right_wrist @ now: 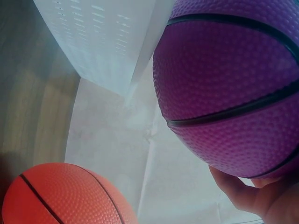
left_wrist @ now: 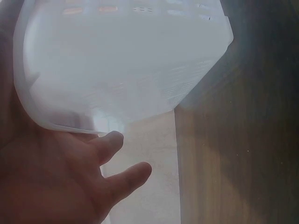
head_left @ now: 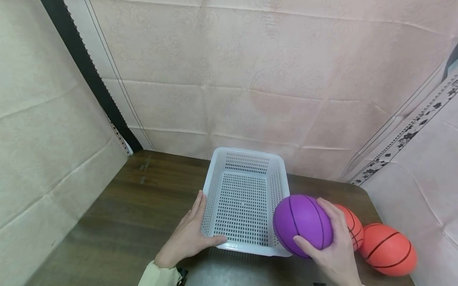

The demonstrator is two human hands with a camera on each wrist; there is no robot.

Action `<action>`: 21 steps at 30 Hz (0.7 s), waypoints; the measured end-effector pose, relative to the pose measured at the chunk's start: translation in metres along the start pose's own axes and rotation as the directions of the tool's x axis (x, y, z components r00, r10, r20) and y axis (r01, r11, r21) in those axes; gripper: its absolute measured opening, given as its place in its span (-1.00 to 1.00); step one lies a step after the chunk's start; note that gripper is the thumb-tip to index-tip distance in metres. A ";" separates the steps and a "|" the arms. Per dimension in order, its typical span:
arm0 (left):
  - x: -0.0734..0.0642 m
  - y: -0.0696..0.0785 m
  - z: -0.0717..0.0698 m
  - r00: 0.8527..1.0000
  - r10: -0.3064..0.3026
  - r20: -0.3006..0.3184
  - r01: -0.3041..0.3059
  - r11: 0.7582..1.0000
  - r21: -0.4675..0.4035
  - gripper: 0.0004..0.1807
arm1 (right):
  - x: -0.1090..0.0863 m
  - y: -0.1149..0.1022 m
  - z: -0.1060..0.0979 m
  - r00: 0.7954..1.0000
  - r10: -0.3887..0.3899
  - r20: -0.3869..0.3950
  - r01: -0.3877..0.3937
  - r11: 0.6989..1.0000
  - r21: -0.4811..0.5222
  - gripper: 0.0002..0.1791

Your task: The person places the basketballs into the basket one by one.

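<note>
A purple basketball point(head_left: 300, 224) is held by my right hand point(head_left: 336, 244), thumb on its near side and fingers along its right side. The ball overlaps the right front rim of a white plastic basket point(head_left: 247, 249) in the head view; in the right wrist view it is high beside the basket's wall point(right_wrist: 103, 37). My left hand point(head_left: 187, 236) rests against the basket's left front corner, thumb over the front rim and fingers straight along the left side. Two fingertips point(left_wrist: 138, 172) point away from the basket in the left wrist view. Nothing lies inside the basket.
Two orange basketballs sit on the brown wooden table point(head_left: 143, 214) at the right: one point(head_left: 389, 250) near the table's right edge, the other point(head_left: 352, 226) partly hidden behind my right hand. Pale cloth hangs point(head_left: 250, 79) behind the table and at both sides.
</note>
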State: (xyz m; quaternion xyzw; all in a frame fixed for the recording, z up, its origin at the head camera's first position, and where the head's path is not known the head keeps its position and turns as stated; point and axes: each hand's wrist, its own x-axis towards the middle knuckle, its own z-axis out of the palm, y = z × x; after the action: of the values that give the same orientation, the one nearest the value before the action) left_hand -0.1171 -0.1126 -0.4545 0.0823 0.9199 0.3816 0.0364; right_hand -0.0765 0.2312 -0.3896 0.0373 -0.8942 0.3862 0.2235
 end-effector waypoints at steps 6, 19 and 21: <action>-0.001 0.000 0.000 1.000 0.003 -0.005 -0.003 1.000 -0.011 0.47 | 0.001 -0.003 0.002 1.000 -0.021 0.008 0.021 0.999 0.029 0.17; 0.000 0.000 0.001 1.000 0.012 -0.005 -0.012 1.000 -0.017 0.50 | 0.001 -0.002 0.006 0.999 -0.051 0.012 0.050 0.998 0.036 0.16; -0.001 0.000 0.000 1.000 0.012 -0.005 -0.012 1.000 -0.011 0.49 | 0.002 -0.002 0.008 0.999 -0.051 0.012 0.051 0.998 0.035 0.17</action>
State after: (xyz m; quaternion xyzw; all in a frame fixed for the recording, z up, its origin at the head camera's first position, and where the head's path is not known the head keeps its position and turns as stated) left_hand -0.1166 -0.1128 -0.4545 0.0868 0.9174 0.3870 0.0324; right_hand -0.0805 0.2245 -0.3920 0.0665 -0.8874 0.3958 0.2269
